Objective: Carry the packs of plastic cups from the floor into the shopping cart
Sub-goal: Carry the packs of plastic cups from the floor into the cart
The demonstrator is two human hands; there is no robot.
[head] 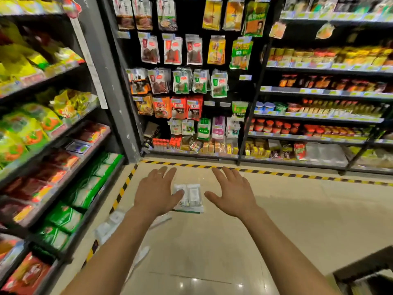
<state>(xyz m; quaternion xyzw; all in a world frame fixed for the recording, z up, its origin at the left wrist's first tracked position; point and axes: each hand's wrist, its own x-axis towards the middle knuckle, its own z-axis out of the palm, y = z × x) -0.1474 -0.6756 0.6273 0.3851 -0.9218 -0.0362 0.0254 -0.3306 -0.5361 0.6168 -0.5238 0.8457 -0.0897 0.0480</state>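
In a shop aisle corner, above a pale tiled floor (212, 241) edged with yellow-and-black hazard tape (276, 173). To the left, shelves (70, 133) stacked with yellow, red and green snack bags; straight ahead, a dark peg wall (180, 71) hung with sachets and pouches; to the right, racks (319, 116) of jars, bottles and small boxes. Dark, blurred framework (365, 271) at the lower right corner, too cut off to identify.

On the floor ahead, near the taped corner, a flat clear pack of plastic cups (190, 198) with white contents and a green edge, lying level on the tiles. More white, clear-wrapped packs (110, 224) closer in, along the tape beside the left shelves, partly hidden behind the left forearm; another pale wrapped shape (141, 255) below it, blurred. Open floor between the arms, glossy with light reflections.

Both bare arms stretched forward and down, palms facing the floor. Left hand (156, 191) over the pack's left side, fingers (164, 174) spread and straight, a ring on one, thumb overlapping the wrapper's left edge; contact or mere hovering, cannot tell. Right hand (232, 193) just right of the pack, fingers splayed wide, thumb pointing toward the wrapper, apart from it. Nothing gripped in either hand.
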